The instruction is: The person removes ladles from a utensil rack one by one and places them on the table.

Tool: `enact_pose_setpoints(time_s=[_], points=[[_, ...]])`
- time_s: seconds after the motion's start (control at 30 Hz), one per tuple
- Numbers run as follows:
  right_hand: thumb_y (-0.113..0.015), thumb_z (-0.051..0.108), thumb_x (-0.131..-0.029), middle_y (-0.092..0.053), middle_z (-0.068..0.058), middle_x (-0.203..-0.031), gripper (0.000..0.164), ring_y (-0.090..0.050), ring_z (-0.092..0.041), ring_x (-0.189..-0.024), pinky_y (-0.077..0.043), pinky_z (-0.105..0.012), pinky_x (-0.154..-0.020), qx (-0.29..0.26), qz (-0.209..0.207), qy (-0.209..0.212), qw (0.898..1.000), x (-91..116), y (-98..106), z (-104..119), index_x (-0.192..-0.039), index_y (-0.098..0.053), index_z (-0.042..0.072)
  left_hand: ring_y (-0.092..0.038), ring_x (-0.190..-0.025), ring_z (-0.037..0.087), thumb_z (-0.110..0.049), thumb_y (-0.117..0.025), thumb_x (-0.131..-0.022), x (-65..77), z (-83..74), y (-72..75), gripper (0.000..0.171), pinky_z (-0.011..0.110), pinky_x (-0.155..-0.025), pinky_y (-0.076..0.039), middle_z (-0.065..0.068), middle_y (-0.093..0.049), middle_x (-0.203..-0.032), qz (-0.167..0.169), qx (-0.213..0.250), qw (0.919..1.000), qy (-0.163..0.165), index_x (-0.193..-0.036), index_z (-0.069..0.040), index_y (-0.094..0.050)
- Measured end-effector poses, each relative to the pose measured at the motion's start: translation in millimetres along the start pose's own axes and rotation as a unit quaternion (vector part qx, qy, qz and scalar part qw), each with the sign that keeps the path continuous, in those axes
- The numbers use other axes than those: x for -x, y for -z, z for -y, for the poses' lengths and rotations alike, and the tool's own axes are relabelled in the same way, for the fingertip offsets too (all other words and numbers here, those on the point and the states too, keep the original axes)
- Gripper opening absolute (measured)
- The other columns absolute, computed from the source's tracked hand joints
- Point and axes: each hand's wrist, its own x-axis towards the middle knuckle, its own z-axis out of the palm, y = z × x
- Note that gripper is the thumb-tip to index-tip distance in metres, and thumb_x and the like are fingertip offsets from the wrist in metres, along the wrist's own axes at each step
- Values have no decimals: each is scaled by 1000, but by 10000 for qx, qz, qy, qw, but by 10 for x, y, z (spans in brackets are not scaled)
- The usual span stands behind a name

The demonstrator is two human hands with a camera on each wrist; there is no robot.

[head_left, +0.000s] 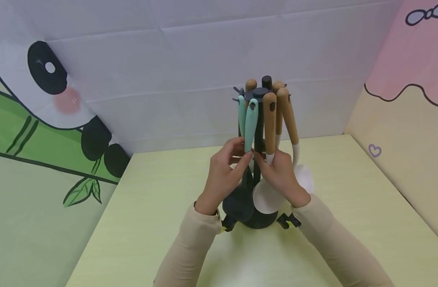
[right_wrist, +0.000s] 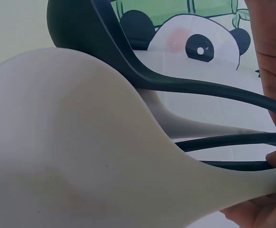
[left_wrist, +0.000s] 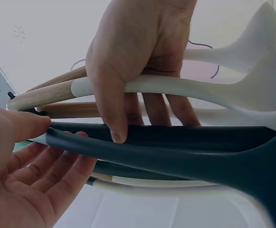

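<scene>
A utensil stand has a black post (head_left: pixel 259 133) and a round black base (head_left: pixel 262 221), with kitchen tools hung around its top. My left hand (head_left: pixel 226 167) pinches the handle of a dark ladle (head_left: pixel 237 204) between thumb and fingers, just below its mint-green grip (head_left: pixel 251 123). Beside it, my right hand (head_left: pixel 282 173) grips the post, thumb in front and fingers behind. The white handle of a white ladle (head_left: pixel 266 198) with a wooden grip (head_left: pixel 269 119) runs between that thumb and fingers. In the left wrist view the right thumb overlaps the dark post (left_wrist: pixel 199 138).
More wooden-handled white tools, including another white bowl-shaped tool (head_left: pixel 305 179), hang at the right and back. A second mint grip (head_left: pixel 241 115) hangs at the left. The stand is on a pale table (head_left: pixel 161 191) against a cloth backdrop (head_left: pixel 190 79) with a panda drawing.
</scene>
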Motion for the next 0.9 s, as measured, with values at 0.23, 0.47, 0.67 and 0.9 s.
enact_pose_setpoints(time_s=[0.23,0.47,0.67,0.9], points=[[-66,-2,-91,-67,-14,-77,15,-57,-21,-64,-43,-27,-54,-46,153,-53,9999,142,67,127,-104,-64,-9,-70,-86,24,1,-69,-92,45,-175,36,35,29,-72,-60,17,-70,-100,-103,25,9996,-244,-124,5,-57],[-66,-7,-88,-71,-12,-86,20,-63,-20,-73,-50,-27,-60,-229,165,276,9992,276,124,185,-108,-65,-7,-70,-83,18,0,-73,-88,97,-322,43,34,28,-67,-59,13,-70,-100,-145,20,9986,-507,-119,5,-60],[-69,-9,-86,-71,-13,-94,26,-68,-22,-79,-54,-28,-65,-322,191,456,9983,374,167,185,-112,-65,-6,-70,-80,16,0,-76,-85,153,-406,40,32,24,-63,-58,11,-71,-95,-145,-100,9974,-700,-114,4,-63],[-69,-10,-85,-72,-14,-97,28,-69,-21,-81,-57,-30,-66,-319,149,665,9972,469,205,177,-113,-65,-6,-70,-77,16,2,-80,-80,222,-465,-2,35,23,-62,-58,11,-72,-91,-242,-99,9953,-936,-111,4,-65]])
